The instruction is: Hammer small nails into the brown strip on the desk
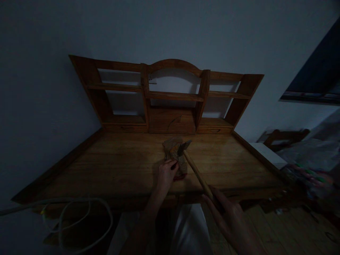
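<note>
On a wooden desk (111, 166), my left hand (166, 173) rests with its fingers bent against a small brownish lump (174, 150) near the desk's middle; the scene is too dark to name the lump. My right hand (225, 209) is wrapped around the wooden handle of a hammer (196, 170). The hammer's metal head lies on top of the lump. Both forearms reach in from the bottom of the view.
A wooden hutch (170, 95) with bare shelves stands at the desk's back against a white wall. A loop of pale cable (79, 216) hangs off the front left edge. A chair back (285, 136) and cluttered items sit to the right.
</note>
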`<act>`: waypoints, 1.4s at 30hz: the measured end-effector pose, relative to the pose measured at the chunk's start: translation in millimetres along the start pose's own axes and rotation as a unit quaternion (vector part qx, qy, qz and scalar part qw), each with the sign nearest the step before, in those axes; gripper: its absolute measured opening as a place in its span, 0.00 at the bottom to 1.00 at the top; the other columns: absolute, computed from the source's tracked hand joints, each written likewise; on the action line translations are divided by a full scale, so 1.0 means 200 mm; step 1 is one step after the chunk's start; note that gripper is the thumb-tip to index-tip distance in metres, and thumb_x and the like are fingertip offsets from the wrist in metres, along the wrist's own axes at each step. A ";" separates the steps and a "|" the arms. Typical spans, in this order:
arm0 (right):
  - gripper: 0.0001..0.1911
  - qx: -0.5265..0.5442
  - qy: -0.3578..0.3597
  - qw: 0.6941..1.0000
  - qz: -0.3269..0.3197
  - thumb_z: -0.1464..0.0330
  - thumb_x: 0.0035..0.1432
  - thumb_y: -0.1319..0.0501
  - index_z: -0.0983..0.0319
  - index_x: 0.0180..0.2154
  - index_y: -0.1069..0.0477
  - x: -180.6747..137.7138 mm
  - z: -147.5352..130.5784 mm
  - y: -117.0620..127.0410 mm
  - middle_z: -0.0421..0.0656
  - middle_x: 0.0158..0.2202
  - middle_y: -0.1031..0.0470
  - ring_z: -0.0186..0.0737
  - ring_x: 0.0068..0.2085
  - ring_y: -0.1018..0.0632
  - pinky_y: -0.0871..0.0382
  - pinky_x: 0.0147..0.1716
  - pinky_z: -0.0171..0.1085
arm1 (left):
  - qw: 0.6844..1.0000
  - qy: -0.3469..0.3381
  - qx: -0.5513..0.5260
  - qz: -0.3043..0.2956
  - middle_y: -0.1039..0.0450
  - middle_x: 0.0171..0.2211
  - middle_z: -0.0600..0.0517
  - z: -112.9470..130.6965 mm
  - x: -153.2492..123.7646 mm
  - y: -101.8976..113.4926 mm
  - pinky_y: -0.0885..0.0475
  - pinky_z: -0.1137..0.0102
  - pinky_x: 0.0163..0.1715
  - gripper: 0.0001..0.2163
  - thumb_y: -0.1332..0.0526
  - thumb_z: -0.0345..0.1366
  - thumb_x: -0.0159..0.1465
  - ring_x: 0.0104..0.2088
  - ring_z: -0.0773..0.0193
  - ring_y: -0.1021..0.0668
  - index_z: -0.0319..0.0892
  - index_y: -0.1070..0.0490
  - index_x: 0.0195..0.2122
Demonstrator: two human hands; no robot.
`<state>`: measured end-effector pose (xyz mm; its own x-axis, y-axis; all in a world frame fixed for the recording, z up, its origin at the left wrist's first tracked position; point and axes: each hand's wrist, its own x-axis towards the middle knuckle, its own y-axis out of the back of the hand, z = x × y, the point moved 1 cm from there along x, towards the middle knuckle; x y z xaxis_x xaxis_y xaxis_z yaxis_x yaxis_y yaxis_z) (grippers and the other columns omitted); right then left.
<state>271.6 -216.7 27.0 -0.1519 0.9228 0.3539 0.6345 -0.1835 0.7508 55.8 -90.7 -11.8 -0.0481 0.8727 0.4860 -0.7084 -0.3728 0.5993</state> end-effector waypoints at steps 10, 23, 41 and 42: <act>0.21 -0.006 0.002 0.999 -0.042 0.60 0.65 0.48 0.62 0.54 0.33 -0.01 0.01 -0.03 0.52 0.41 0.20 0.51 0.39 0.18 0.24 0.36 0.40 | 1.000 0.000 -0.027 -0.012 0.21 0.36 0.49 0.00 0.00 0.00 0.29 0.71 0.35 0.09 0.40 0.29 0.60 0.35 0.62 0.21 0.44 0.21 0.38; 0.21 -0.026 0.018 0.999 -0.014 0.60 0.66 0.49 0.64 0.54 0.32 -0.02 0.02 -0.06 0.52 0.39 0.19 0.49 0.35 0.17 0.23 0.33 0.39 | 0.999 -0.053 -0.002 0.013 0.24 0.31 0.51 0.03 0.01 0.04 0.32 0.70 0.35 0.06 0.38 0.27 0.58 0.34 0.64 0.25 0.42 0.22 0.31; 0.21 -0.047 0.007 0.996 -0.069 0.61 0.66 0.51 0.64 0.54 0.34 0.00 0.00 -0.05 0.52 0.38 0.19 0.50 0.35 0.18 0.25 0.35 0.40 | 0.998 -0.055 0.021 -0.007 0.26 0.30 0.51 -0.01 0.00 0.02 0.33 0.71 0.35 0.05 0.38 0.27 0.58 0.34 0.64 0.26 0.42 0.23 0.29; 0.21 -0.051 0.006 0.996 -0.071 0.60 0.66 0.51 0.64 0.55 0.34 0.00 0.00 -0.05 0.52 0.38 0.19 0.50 0.35 0.18 0.25 0.35 0.41 | 0.998 -0.056 0.023 -0.010 0.26 0.30 0.51 -0.01 0.00 0.01 0.33 0.71 0.35 0.05 0.38 0.27 0.58 0.35 0.64 0.26 0.42 0.23 0.29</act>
<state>264.7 -214.0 19.7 -0.2451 0.9378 0.2459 0.5256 -0.0846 0.8465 52.7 -90.8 -10.6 0.0465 0.8406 0.5396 -0.6755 -0.3715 0.6369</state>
